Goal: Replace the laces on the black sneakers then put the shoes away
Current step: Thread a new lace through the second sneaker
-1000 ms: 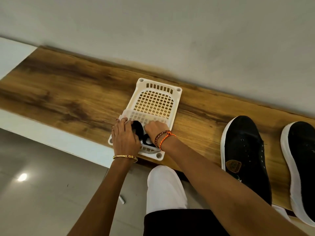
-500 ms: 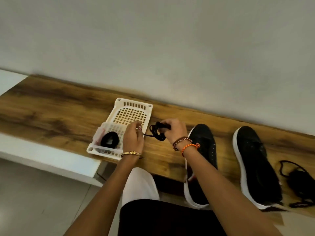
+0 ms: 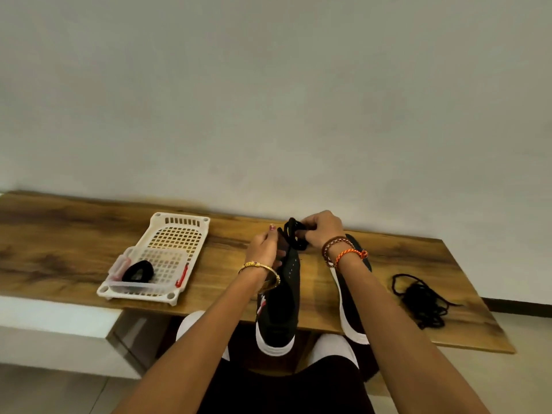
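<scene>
Head view shows your wooden desk (image 3: 74, 243) set against a plain wall, carrying everything the job needs. Two black sneakers stand on it with heels toward you: the left sneaker (image 3: 279, 306) has bare eyelets, and the right sneaker (image 3: 351, 300), largely hidden by your forearm, shows no lace either. Left of them sits a white plastic basket (image 3: 176, 234) holding a clear container (image 3: 119, 264) with one coiled black lace (image 3: 138, 271) inside. On the right end of the desk, well apart from the shoes, lies a loose tangle of black laces (image 3: 424, 297), judged to be the old pair already pulled out. Your right hand (image 3: 321, 231) grips a bundled black lace (image 3: 294, 237) above the toe of the left sneaker, fingers curled round it. Your left hand (image 3: 264, 249) pinches a strand of that same bundle. Assessment: removal appears complete; threading has not begun on either shoe. Outstanding items are uncoiling this lace, lacing the left sneaker, fetching the second coil from the container, lacing the right sneaker, and putting both shoes away.
</scene>
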